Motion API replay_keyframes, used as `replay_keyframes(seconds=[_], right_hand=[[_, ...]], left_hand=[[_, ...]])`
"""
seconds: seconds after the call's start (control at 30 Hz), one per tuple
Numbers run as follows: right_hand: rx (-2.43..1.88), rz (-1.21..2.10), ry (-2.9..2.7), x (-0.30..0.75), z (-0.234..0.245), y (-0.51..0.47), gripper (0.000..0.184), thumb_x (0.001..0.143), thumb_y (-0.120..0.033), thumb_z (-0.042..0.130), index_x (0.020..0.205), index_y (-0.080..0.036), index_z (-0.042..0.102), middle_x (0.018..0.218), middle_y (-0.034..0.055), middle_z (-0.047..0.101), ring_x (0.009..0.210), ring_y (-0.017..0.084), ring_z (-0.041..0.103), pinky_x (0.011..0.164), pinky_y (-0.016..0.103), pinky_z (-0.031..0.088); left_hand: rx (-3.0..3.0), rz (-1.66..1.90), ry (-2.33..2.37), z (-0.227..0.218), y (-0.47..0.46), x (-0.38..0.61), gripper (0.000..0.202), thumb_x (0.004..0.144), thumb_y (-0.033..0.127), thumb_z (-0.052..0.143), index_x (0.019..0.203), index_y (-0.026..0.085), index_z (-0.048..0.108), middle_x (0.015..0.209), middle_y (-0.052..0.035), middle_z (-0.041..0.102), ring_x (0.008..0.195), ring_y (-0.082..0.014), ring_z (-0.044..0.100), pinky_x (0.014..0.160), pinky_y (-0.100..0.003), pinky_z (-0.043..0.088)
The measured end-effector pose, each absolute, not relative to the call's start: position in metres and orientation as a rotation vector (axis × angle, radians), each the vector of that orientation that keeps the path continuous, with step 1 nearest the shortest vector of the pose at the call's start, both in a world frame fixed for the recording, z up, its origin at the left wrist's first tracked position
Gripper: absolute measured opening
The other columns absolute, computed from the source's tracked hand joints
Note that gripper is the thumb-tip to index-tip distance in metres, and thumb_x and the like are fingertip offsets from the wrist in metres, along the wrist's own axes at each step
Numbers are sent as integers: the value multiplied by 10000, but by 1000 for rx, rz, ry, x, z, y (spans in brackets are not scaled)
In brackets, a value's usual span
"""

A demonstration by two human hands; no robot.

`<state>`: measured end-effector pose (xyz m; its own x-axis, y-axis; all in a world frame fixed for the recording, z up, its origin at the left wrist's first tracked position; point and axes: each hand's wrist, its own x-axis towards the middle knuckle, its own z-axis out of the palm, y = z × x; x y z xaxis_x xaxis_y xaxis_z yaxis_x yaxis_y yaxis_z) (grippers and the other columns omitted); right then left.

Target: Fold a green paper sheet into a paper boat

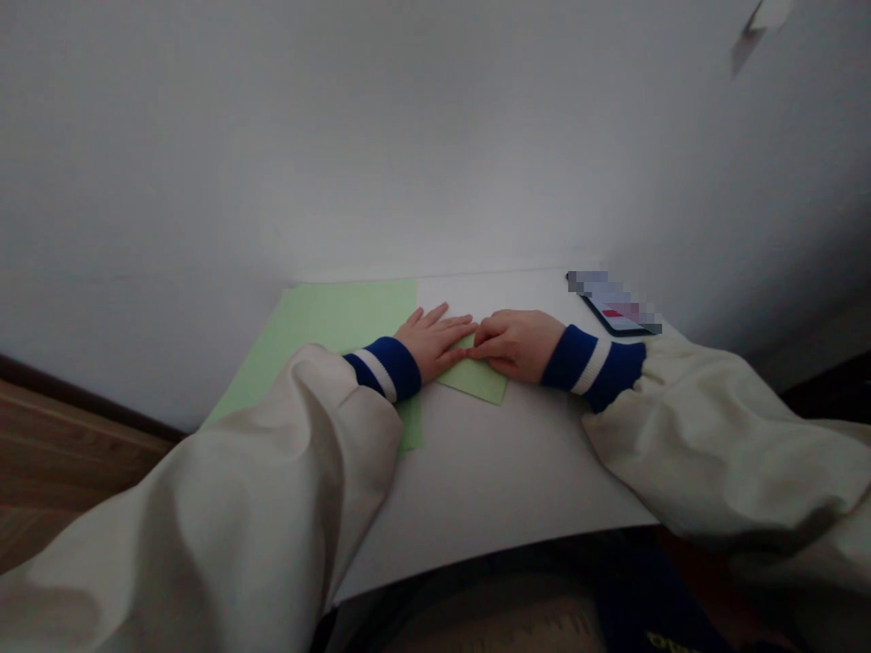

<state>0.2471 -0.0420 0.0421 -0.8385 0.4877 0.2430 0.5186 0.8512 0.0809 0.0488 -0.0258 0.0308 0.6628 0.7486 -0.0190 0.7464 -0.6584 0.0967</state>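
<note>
A small piece of green paper point(480, 381) lies on the white tabletop under both my hands. My left hand point(435, 340) rests flat on its left part, fingers spread. At the paper's right side, my right hand point(513, 343) has its thumb and fingers pinched together on the edge. The fingertips of the two hands nearly meet, and they cover the upper part of the paper. Larger green paper point(340, 313) lies flat to the left, partly beneath my left forearm.
A phone point(616, 307) with a lit screen lies at the table's back right. The white table point(504, 490) stands against a pale wall point(422, 136). Brown wooden furniture point(74, 453) is at the left. The table's front edge is close to my body.
</note>
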Motion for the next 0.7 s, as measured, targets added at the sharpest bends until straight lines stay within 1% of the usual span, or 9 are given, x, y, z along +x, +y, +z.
replay_keyframes(seconds=[0.1,0.23,0.33,0.53,0.7], right_hand=[[-750,-179,-2830,249,42,-40,299,786,-204,479,990,-225,696,929,49,665,803,165,556,711,299,427],[-793,-125,-2822,257,40,-36,289,755,-193,504,956,-211,711,906,46,672,782,161,578,716,295,443],[-852,-117,-2812,264,40,-35,281,739,-181,516,931,-224,716,900,34,677,776,153,592,709,281,443],[-1080,-150,-2845,273,46,-38,239,733,-195,534,874,-258,717,943,-8,688,808,153,620,635,264,421],[-1179,-144,-2826,278,46,-36,218,706,-171,538,812,-243,715,973,-7,690,842,170,627,657,278,429]], left_hand=[[2747,-63,1282,34,-25,47,558,885,440,357,1410,275,263,1481,19,249,1368,-352,80,1051,-607,122],[2700,-147,1274,34,-19,39,597,862,444,395,1417,310,222,1492,20,212,1370,-362,36,1045,-615,100],[2652,-150,1220,33,-13,30,614,845,463,411,1412,343,209,1492,15,208,1368,-373,19,1022,-645,92],[2615,-118,1095,27,-2,13,677,794,483,493,1403,327,241,1489,-18,219,1366,-380,18,1007,-661,72],[2592,-154,1041,21,8,6,727,764,518,528,1403,336,233,1492,-34,206,1365,-385,8,1001,-667,72]])
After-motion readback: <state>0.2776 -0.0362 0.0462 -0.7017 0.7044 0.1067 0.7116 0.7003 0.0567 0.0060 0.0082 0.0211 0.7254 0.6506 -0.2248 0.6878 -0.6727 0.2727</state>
